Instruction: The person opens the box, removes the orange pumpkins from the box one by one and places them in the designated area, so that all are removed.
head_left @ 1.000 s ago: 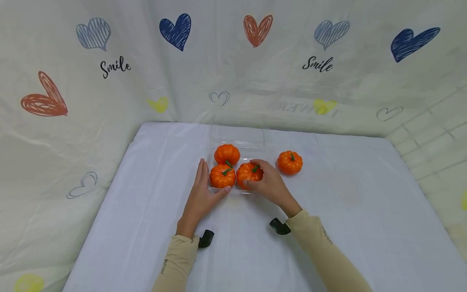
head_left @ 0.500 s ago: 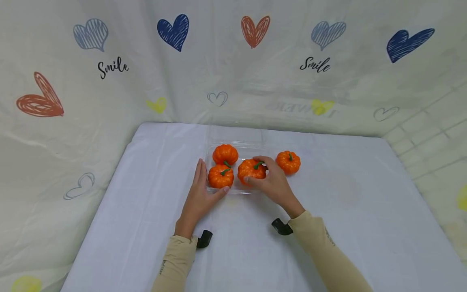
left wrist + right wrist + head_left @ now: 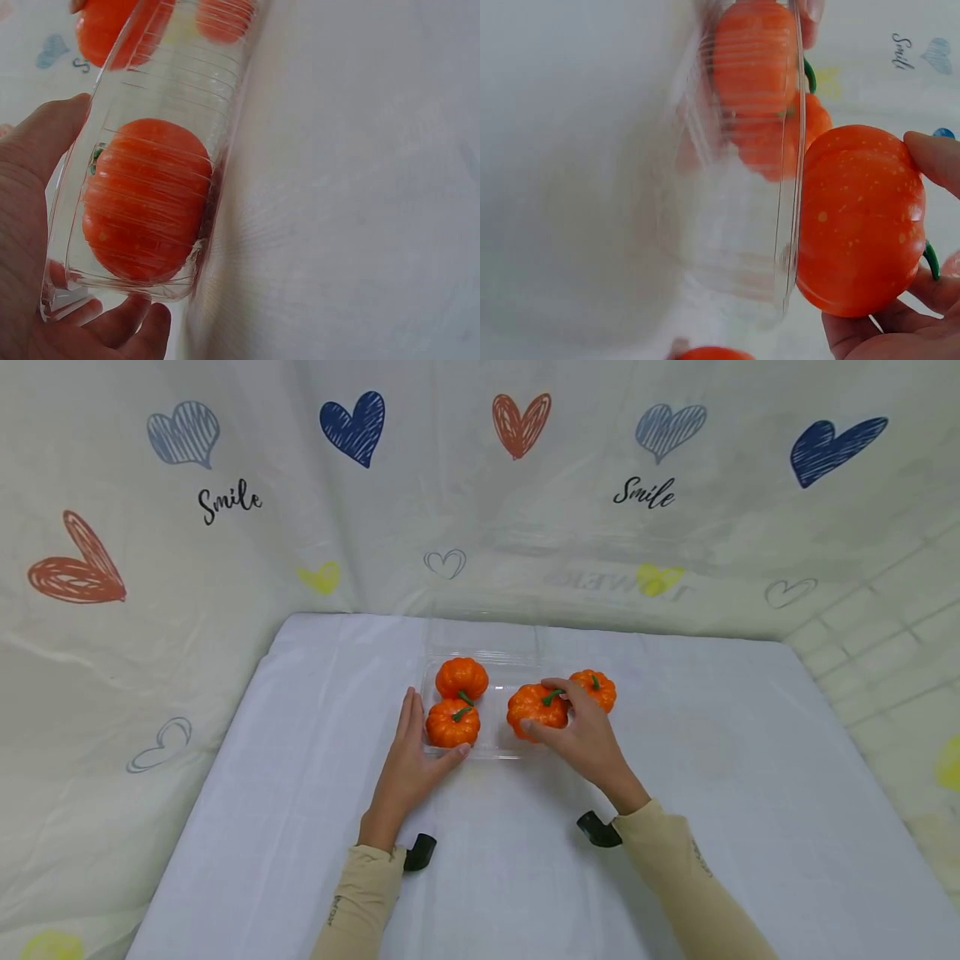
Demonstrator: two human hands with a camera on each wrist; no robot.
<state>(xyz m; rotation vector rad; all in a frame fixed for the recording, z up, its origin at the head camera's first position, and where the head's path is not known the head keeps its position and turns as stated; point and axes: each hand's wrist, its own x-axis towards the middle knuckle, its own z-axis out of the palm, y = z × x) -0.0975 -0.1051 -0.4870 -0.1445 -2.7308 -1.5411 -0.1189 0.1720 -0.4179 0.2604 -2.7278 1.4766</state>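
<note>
My right hand (image 3: 594, 750) grips a small orange pumpkin (image 3: 534, 712) with a green stem, thumb on the near side and fingers on the far side. In the right wrist view that pumpkin (image 3: 862, 225) is raised to the rim of a clear plastic container (image 3: 727, 225). Two more pumpkins sit in the container's left half, one behind (image 3: 462, 678) the other (image 3: 452, 727). My left hand (image 3: 412, 767) holds the container's near left corner, thumb along the front rim and fingers at the left side, as the left wrist view shows.
A further pumpkin (image 3: 597, 688) rests on the white tablecloth (image 3: 712, 760) right of the container, partly behind my right hand. The container's clear lid (image 3: 483, 633) stands folded back toward the curtain (image 3: 480, 502) printed with hearts.
My right hand has lifted its pumpkin from the front right of the container and moved it rightward, now partly overlapping the outside pumpkin in the head view. The left hand stays put.
</note>
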